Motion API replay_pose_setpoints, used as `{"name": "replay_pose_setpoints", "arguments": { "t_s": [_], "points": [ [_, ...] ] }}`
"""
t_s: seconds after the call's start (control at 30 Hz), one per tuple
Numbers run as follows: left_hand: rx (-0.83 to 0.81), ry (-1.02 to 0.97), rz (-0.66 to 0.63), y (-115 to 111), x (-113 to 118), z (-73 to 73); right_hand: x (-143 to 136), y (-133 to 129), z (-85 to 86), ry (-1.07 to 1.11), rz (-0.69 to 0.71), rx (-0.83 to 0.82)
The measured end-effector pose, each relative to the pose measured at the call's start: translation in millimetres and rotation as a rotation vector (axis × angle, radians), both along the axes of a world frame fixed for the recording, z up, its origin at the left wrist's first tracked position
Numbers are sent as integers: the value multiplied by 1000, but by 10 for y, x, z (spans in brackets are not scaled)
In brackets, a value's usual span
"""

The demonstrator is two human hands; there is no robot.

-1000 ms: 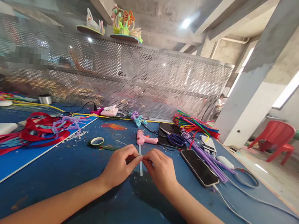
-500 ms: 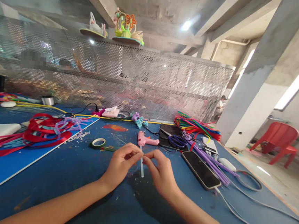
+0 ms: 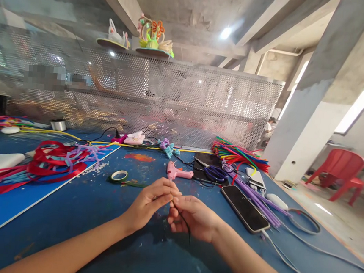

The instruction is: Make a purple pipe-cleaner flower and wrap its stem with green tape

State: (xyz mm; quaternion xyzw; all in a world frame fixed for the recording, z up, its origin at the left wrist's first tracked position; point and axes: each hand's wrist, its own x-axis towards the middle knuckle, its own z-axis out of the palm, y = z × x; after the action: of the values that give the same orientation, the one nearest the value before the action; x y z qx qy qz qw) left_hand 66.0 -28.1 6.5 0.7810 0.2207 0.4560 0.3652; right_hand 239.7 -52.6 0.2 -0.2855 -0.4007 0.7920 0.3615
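Observation:
My left hand (image 3: 155, 202) and my right hand (image 3: 194, 218) meet at the fingertips above the table. Both are closed in a pinch on a thin dark strip (image 3: 187, 228), whose free end hangs down over my right fingers. Whether it is tape or wire I cannot tell. Just beyond the fingertips lies a pink glue gun (image 3: 179, 171); my hands hide the area behind it. To the left of my left hand rests a roll of dark green tape (image 3: 119, 176), with a dark tail running toward that hand.
On the right lie a phone (image 3: 245, 208), purple pipe cleaners (image 3: 256, 198), scissors (image 3: 213, 172) and a colourful pipe cleaner bundle (image 3: 238, 153). A blue board (image 3: 20, 203) with red ribbons (image 3: 55, 159) is on the left. A perforated metal screen (image 3: 172, 101) stands behind.
My right hand has turned, its fingers now curled underneath. The dark strip now shows hanging from the fingers. The translucent stick seen below the glue gun is no longer visible.

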Motion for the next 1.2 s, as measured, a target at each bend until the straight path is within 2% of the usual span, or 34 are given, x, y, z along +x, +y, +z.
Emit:
{"name": "replay_pose_setpoints", "arguments": {
  "t_s": [0.07,0.13,0.2,0.3,0.37,0.47,0.6,0.7,0.9,0.97,1.07,1.2],
  "points": [
    [-48,20,-9,4,9,4,1,7,-8,-8,30,-4],
    [-58,45,26,26,13,11,-21,0,-4,-17,3,8],
    [-58,68,86,57,13,15,-63,-15,1,-54,-93,64],
    [-143,67,147,98,13,4,-123,-27,-11,-222,-301,252],
    [-220,43,159,114,15,-15,-141,-21,-32,-337,-409,356],
    [-274,11,145,122,14,-42,-132,6,-69,-401,-497,403],
    [-273,0,123,115,9,-47,-94,59,-105,-422,-526,411],
    [-258,10,129,115,10,-40,-64,86,-115,-504,-516,501],
    [-304,36,139,199,6,-79,-19,19,-58,-863,-548,975],
    [-329,28,130,234,3,-104,-19,-10,-37,-967,-552,1082],
    [-395,3,110,264,-1,-124,-24,-21,-35,-980,-602,1117],
    [-435,-28,43,244,5,-89,-18,-3,-52,-875,-713,1030]
  ]
}}
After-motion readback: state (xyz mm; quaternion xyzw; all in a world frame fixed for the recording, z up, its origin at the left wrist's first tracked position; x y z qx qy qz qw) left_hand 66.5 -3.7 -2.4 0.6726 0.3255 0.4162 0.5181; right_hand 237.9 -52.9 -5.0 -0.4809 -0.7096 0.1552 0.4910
